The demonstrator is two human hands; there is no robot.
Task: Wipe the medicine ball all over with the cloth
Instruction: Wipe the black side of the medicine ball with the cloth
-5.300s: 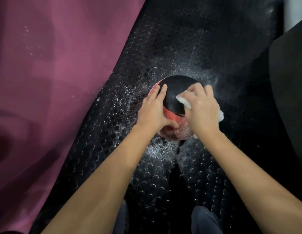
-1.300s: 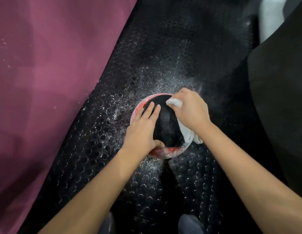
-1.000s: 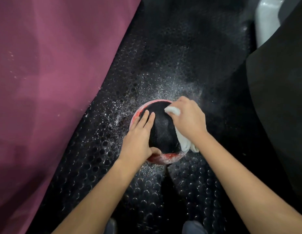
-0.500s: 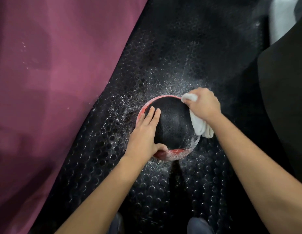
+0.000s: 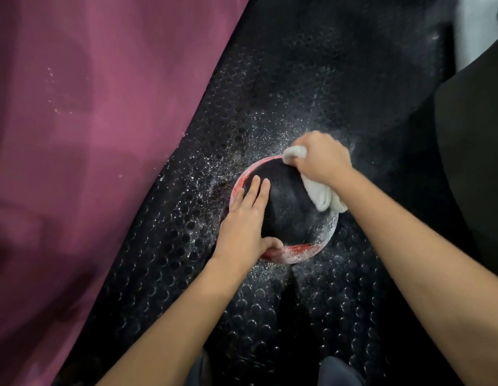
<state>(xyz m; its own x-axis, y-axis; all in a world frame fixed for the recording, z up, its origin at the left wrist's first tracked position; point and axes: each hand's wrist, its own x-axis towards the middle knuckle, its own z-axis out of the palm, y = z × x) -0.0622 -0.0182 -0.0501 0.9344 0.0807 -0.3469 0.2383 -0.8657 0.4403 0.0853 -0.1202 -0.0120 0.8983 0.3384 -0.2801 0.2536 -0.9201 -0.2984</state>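
Your left hand (image 5: pixel 243 232) rests flat at the medicine ball's (image 5: pixel 289 210) nine o'clock; your right hand (image 5: pixel 320 158) grips the white cloth (image 5: pixel 321 195) at one o'clock.

No text, label, brand, number or sign can be read anywhere in the head view. The round black-and-red medicine ball (image 5: pixel 286 207) shows only its dusty textured skin, with no lettering visible on the part facing the camera. The crumpled white cloth (image 5: pixel 321 195) carries no tag or print that can be made out. The black studded rubber floor mat (image 5: pixel 270 93) and the plain maroon fabric surface (image 5: pixel 75 135) beside it bear only white specks, not marks that form characters.
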